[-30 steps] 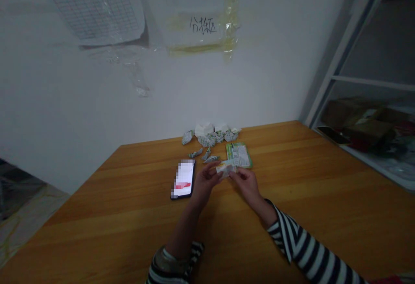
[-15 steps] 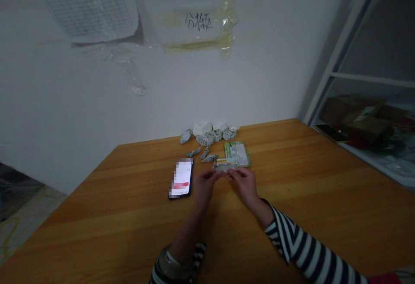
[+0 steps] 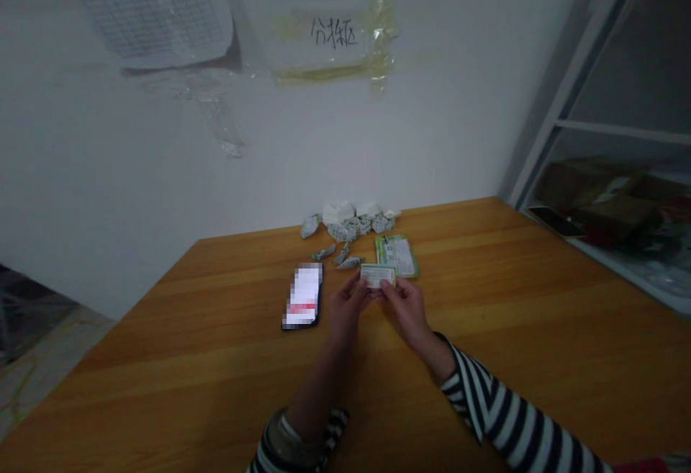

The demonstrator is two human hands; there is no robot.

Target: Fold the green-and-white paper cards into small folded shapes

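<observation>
A small printed packet (image 3: 378, 274), white with green edging, is held up between my two hands over the table. My left hand (image 3: 347, 304) pinches its left end, while my right hand (image 3: 407, 305) grips the right end with the thumb on its printed face. Just behind it lies a larger flat green-and-white printed package (image 3: 399, 255). To the left of my left hand rests a phone (image 3: 303, 296) with its screen lit and partly blurred out.
Crumpled printed wrappers (image 3: 345, 228) and white tissue (image 3: 338, 212) sit along the wall edge of the wooden table (image 3: 216, 358). Several twisted wrapper pieces (image 3: 350, 263) lie nearer. At right, a shelf holds a dark phone-like slab (image 3: 556, 222) and cardboard boxes (image 3: 612, 203).
The packet has been turned between my hands. A white printed face now shows where a yellow-marked strip and greyish face showed before. Both hands keep hold of it.
</observation>
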